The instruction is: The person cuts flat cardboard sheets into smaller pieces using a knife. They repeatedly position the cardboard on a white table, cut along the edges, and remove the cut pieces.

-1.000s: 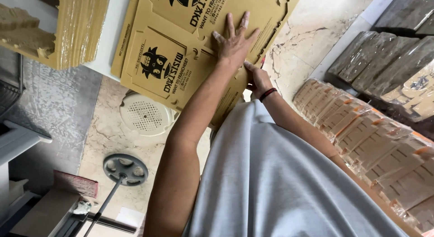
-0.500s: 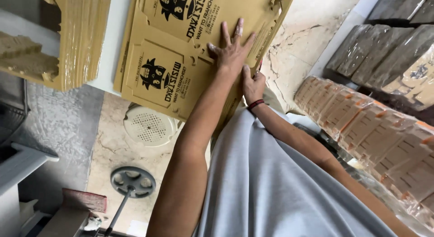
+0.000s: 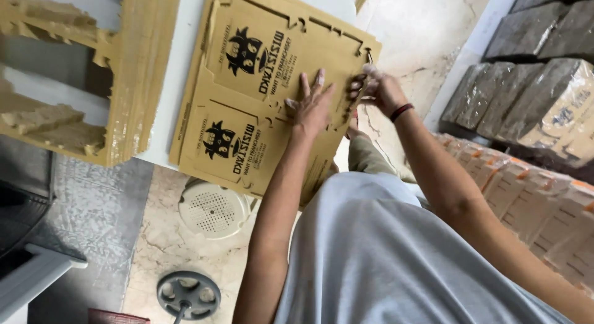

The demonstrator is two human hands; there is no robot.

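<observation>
I see left hand (image 3: 312, 107) flat, fingers spread, pressing the die-cut cardboard sheet (image 3: 260, 83); right hand (image 3: 374, 89) at its 3 o'clock edge, fingers curled gripping it

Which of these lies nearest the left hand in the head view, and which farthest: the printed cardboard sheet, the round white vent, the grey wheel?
1. Printed cardboard sheet, directly under the left hand.
2. Round white vent, on the floor below.
3. Grey wheel, bottom edge.
</observation>
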